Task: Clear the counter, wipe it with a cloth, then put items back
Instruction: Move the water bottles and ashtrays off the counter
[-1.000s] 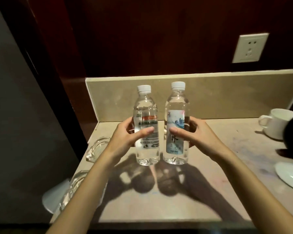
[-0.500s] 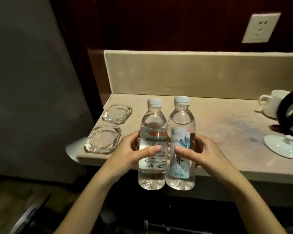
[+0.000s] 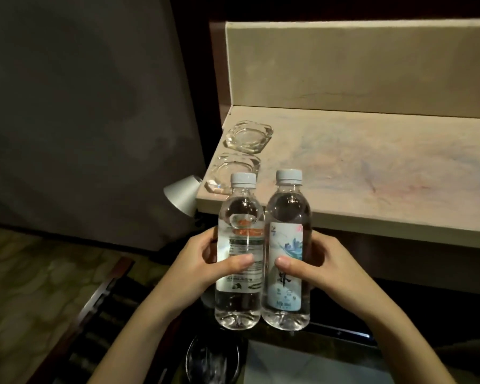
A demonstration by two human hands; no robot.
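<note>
Right now, from the head camera, I see a pale stone counter (image 3: 372, 167) with faint blue and pink smears across its top, and a matching upstand behind it against dark wood panelling. Its front edge runs across the frame above my hands, so both bottles hang in the air in front of the counter, not on it. Two clear glass ashtrays (image 3: 248, 137) sit at the counter's left end, one behind the other; the nearer one is partly hidden by a bottle cap. To the left stands a flat grey wall, with patterned carpet on the floor below it.

My left hand (image 3: 200, 267) wraps the left bottle (image 3: 240, 253), thumb laid across its white and green label. My right hand (image 3: 316, 270) grips the right bottle (image 3: 286, 250), thumb on its blue picture label. Both bottles stand upright, caps on, side by side and touching or nearly so, and both look full of water.

A silver cone shape (image 3: 182, 195) pokes out below the counter's left corner; possibly a lamp shade, though I cannot tell. Low in the frame lie a dark round rim (image 3: 214, 358) and a pale glossy surface (image 3: 302, 364), both too dim to identify, and the counter's right end is cut off by the frame edge
</note>
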